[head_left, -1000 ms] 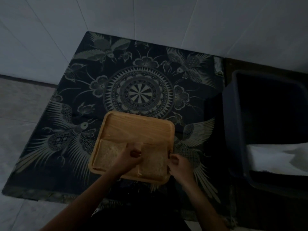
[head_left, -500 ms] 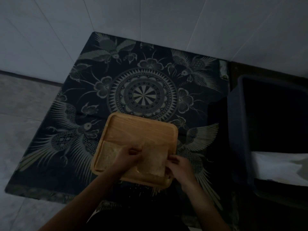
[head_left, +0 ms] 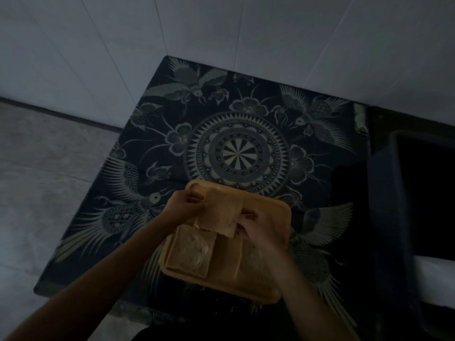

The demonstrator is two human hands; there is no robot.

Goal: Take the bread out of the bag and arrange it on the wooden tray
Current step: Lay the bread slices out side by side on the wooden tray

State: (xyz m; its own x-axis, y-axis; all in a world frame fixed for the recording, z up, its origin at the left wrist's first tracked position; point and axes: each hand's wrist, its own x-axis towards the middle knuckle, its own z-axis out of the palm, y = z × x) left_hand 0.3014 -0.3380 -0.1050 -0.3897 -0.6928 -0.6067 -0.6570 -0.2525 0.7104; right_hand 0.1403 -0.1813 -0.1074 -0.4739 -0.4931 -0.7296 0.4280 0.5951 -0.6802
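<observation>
The scene is dim. A square wooden tray (head_left: 280, 212) lies on a dark patterned cloth. Two bread slices rest flat in its near half: one at the left (head_left: 190, 253), one beside it at the right (head_left: 229, 259). Above the tray's middle I hold a third bread slice (head_left: 222, 212), lifted and tilted. My left hand (head_left: 184, 205) pinches its left edge and my right hand (head_left: 256, 225) pinches its right edge. The bread bag is not clearly visible.
The cloth (head_left: 246, 148), printed with birds and a round medallion, covers a low table against a white tiled wall. A dark plastic bin (head_left: 394, 217) stands at the right with something white (head_left: 435, 279) inside. Grey floor (head_left: 49, 168) lies at the left.
Both hands were down on the slices in the tray's near half; now they have risen with one slice held between them above the tray. The camera has shifted.
</observation>
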